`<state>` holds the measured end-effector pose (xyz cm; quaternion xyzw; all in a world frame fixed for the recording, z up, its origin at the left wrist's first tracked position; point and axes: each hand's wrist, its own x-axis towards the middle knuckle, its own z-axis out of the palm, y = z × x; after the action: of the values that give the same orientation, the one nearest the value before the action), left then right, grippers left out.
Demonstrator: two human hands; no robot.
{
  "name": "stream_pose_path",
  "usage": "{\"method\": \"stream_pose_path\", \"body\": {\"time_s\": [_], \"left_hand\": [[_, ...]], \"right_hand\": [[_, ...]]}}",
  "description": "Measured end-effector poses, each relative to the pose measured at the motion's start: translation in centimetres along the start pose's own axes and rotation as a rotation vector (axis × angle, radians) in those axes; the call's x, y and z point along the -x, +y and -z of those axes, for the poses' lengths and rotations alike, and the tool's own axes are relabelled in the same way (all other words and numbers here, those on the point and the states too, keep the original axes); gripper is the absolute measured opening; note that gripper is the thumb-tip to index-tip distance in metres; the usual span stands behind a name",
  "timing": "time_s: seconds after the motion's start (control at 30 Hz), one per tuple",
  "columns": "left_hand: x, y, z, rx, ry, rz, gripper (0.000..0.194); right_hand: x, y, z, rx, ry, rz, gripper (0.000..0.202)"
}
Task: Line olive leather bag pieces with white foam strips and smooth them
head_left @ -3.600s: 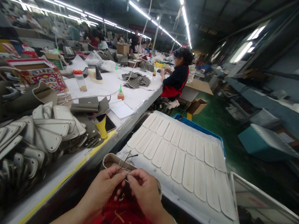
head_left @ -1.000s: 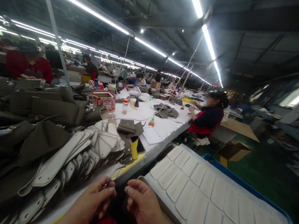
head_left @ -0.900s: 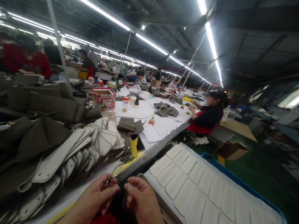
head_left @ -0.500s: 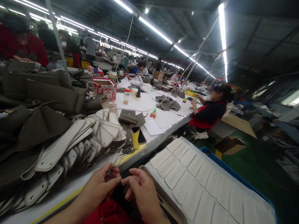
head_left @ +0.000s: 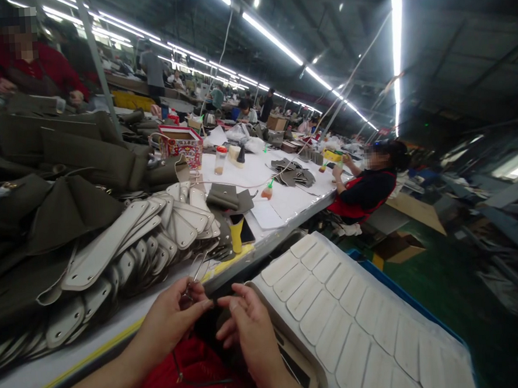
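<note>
Thin metal scissors (head_left: 199, 270) point up and away from my left hand (head_left: 178, 310), whose fingers are closed round their handle end. My left thumb reaches toward the fingertips of my right hand (head_left: 252, 329), with a small gap between. The right fingers are curled and thumb and forefinger come together; anything pinched there is too small to make out. Both hands are above my red apron (head_left: 195, 373), just off the table edge. Beyond the left hand lies a fanned heap of pale straps (head_left: 101, 268) with metal studs.
Dark olive bag pieces (head_left: 85, 158) are piled at left. On the white table (head_left: 219, 187) stand a red-lidded jar (head_left: 220, 160), a patterned box (head_left: 181, 146) and a glue bottle (head_left: 267, 190). Right of me, pale panels (head_left: 328, 318) lie in rows. A co-worker (head_left: 367, 181) sits beyond.
The view has shifted slightly. My hands remain close together, the left still holding the scissors; the thumb now stretches straighter toward the right. The person at far left has straightened up.
</note>
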<state>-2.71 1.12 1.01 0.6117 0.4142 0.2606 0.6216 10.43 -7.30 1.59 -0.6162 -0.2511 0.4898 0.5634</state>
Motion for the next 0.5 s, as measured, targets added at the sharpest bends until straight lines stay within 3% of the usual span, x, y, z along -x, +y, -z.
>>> {"method": "stream_pose_path", "body": {"time_s": [0.17,0.5], "left_hand": [[-0.2,-0.1,-0.6,0.139,-0.028,0.084,0.04],[-0.2,-1.1,-1.5,0.291,-0.095,0.142,0.038]], "right_hand": [[0.2,0.2,-0.1,0.167,-0.071,0.055,0.026],[0.6,-0.4,-0.1,0.302,0.003,0.107,0.013]]}}
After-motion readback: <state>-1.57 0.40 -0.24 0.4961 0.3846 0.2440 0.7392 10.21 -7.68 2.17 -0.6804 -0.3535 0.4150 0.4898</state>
